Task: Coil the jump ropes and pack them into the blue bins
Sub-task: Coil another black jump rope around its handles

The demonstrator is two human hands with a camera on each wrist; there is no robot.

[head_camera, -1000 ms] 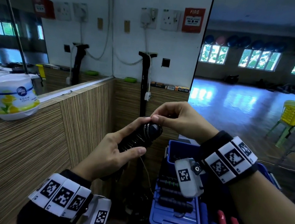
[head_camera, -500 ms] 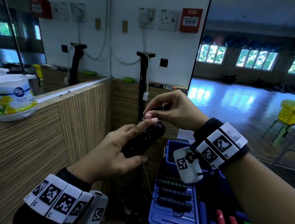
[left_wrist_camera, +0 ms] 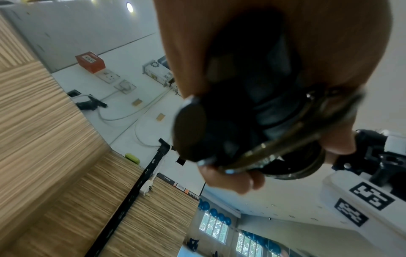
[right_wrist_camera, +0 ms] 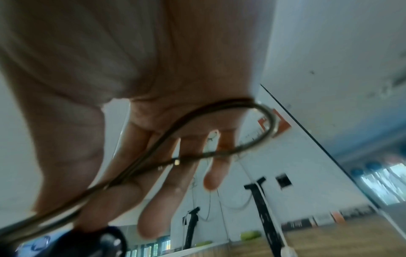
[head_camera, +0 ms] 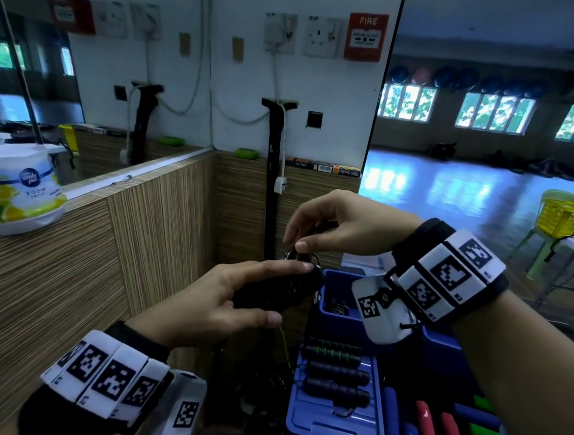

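handles (head_camera: pixel 278 287) half hidden in gripping left hand (head_camera: pixel 217 301); right hand (head_camera: pixel 343 221) pinches cable (right_wrist_camera: pixel 219 125).

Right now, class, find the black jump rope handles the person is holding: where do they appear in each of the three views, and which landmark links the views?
Head: jump rope handles at centre, gripped by the left hand, above the blue bin.
Left wrist: centre-right, end caps towards the camera.
Right wrist: one end cap only, bottom left.
Shared landmark: the red fire alarm box.
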